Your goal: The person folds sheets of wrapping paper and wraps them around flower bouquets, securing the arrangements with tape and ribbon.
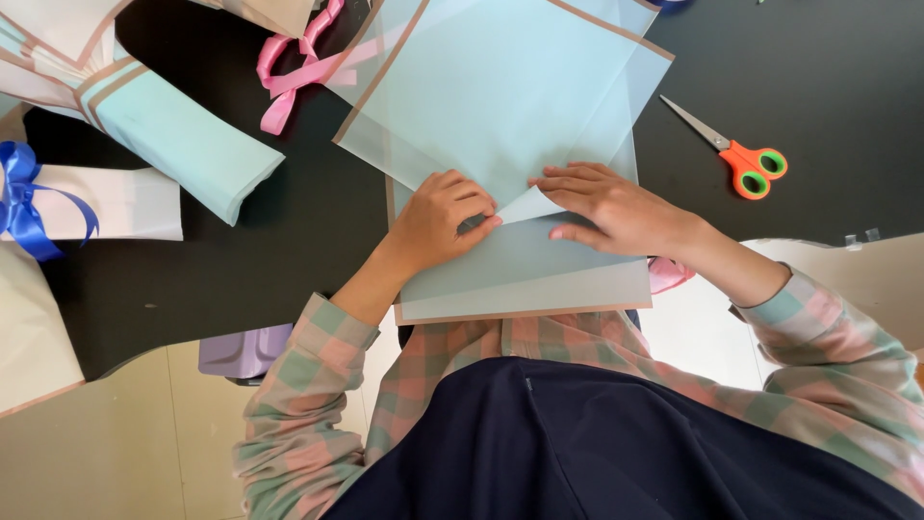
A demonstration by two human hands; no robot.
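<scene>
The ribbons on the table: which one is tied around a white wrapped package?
The blue ribbon at the left edge, bowed around the white package. The pink ribbon lies loose on the black table, near the light-blue sheets.

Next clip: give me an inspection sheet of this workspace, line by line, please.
Surface: black table, partly covered with paper.
Job's things: pale blue sheets with tan borders, stacked; one corner folded up between the hands.
Clutter: orange and green scissors, pink ribbon, rolled blue wrap, blue bow on a white wrap.
Grippers: left hand and right hand both press on the sheets at the fold.
Cables: nothing seen.
Surroundings: pale floor, lilac stool under the table edge.
</scene>
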